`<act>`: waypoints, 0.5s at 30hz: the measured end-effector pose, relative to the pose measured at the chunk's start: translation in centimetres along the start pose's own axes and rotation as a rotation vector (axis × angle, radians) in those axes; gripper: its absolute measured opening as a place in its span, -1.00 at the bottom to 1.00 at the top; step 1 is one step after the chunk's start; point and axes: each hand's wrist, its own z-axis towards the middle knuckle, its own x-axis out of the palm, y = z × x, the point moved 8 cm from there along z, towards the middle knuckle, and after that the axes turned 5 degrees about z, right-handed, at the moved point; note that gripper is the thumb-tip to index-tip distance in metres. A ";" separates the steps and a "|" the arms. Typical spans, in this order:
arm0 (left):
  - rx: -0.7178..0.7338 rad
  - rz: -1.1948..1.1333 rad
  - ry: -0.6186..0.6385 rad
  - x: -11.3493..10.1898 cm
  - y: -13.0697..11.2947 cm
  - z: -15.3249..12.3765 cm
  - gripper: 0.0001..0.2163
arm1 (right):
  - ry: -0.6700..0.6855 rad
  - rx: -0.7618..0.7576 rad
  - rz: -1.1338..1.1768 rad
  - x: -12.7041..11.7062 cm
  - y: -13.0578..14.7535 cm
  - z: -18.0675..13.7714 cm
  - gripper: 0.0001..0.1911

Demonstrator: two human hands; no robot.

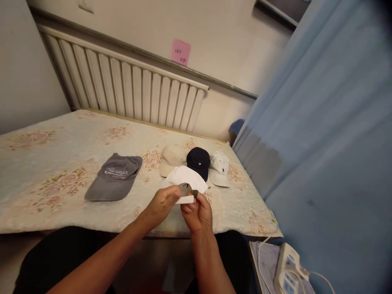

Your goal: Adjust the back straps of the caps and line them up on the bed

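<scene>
Both hands meet at the back of a white cap (pixel 186 175), held above the near part of the bed. My left hand (pixel 161 205) pinches the cap's edge beside its back opening, thumb on top. At the other side of that opening, my right hand (pixel 197 213) has its fingers closed on the strap end, where a small dark olive piece (pixel 194 192) shows. A white strap (pixel 185 200) spans between the hands. Just beyond stand a beige cap (pixel 172 157), a navy cap (pixel 198 161) and a white cap with a small dark logo (pixel 219 168).
To the left, a grey cap (pixel 114 177) with white lettering lies on the flowered bed cover (pixel 73 143). A radiator (pixel 131 81) runs along the wall behind. Blue curtain (pixel 330 143) hangs at the right, above a power strip (pixel 288 269) with white cables.
</scene>
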 end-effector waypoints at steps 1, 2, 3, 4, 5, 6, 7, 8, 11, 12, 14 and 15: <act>0.006 0.018 0.022 0.2 -0.1 0.1 -0.63 | -0.010 -0.005 0.002 -0.1 0.1 0.0 -0.84; 0.006 0.030 0.048 0.4 -0.2 0.1 -0.66 | -0.020 -0.010 0.003 -0.1 0.1 0.1 -0.84; 0.003 0.035 0.075 0.6 -0.3 0.1 -0.70 | -0.027 -0.014 0.003 -0.2 0.2 0.1 -0.83; -0.006 0.035 0.102 0.8 -0.5 0.1 -0.74 | -0.032 -0.018 0.001 -0.2 0.3 0.1 -0.83; -0.020 0.029 0.129 1.0 -0.6 0.0 -0.77 | -0.036 -0.021 -0.001 -0.3 0.3 0.2 -0.82; -0.042 0.021 0.158 1.1 -0.7 0.0 -0.80 | -0.041 -0.022 -0.002 -0.4 0.4 0.2 -0.81; -0.069 0.013 0.184 1.2 -0.8 -0.1 -0.81 | -0.052 -0.023 -0.002 -0.5 0.5 0.2 -0.81; -0.094 0.009 0.203 1.3 -0.8 -0.1 -0.82 | -0.063 -0.022 0.000 -0.6 0.6 0.2 -0.81; -0.113 0.019 0.182 1.0 -1.0 0.0 -0.83 | -0.069 -0.012 0.025 -0.8 0.7 0.1 -0.82; -0.109 0.024 0.156 0.8 -1.0 0.1 -0.83 | -0.059 -0.011 0.029 -0.7 0.8 0.1 -0.82; -0.108 0.021 0.109 0.5 -0.9 0.3 -0.82 | -0.040 -0.014 0.025 -0.6 1.0 0.0 -0.83; -0.112 0.018 0.098 0.5 -0.8 0.4 -0.81 | -0.037 -0.017 0.018 -0.6 1.1 -0.1 -0.83</act>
